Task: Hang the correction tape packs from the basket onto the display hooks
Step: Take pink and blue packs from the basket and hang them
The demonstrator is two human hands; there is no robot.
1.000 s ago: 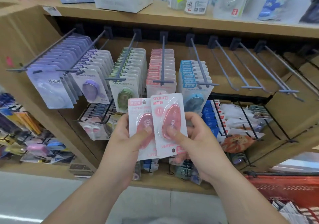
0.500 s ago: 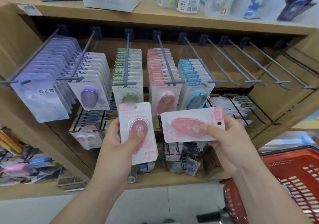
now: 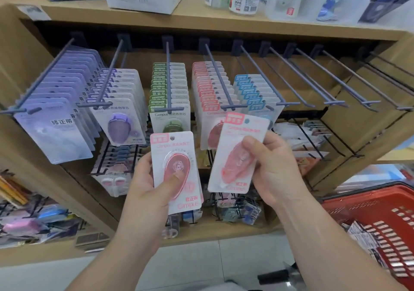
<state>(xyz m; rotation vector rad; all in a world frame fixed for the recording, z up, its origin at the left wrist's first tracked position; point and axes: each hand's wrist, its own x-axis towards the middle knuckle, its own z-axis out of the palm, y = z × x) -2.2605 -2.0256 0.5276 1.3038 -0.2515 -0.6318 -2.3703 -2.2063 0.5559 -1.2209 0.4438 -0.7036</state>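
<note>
Your R hand (image 3: pixel 275 169) turned its pinched pink pack (image 3: pixel 237 156) upright; hole end up, just under pink-row hook tip (image 3: pixel 233 106). L hand (image 3: pixel 143 183) grips 2nd pack (image 3: pixel 174 172), farther off.

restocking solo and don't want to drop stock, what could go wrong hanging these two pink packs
The right pack is tilted, its hole off the pink hook; it could miss, or catch the blue hook beside it.
The pink row already reaches near the pink hook's tip, so this one and the left pack may not fit and could slip off.
</note>
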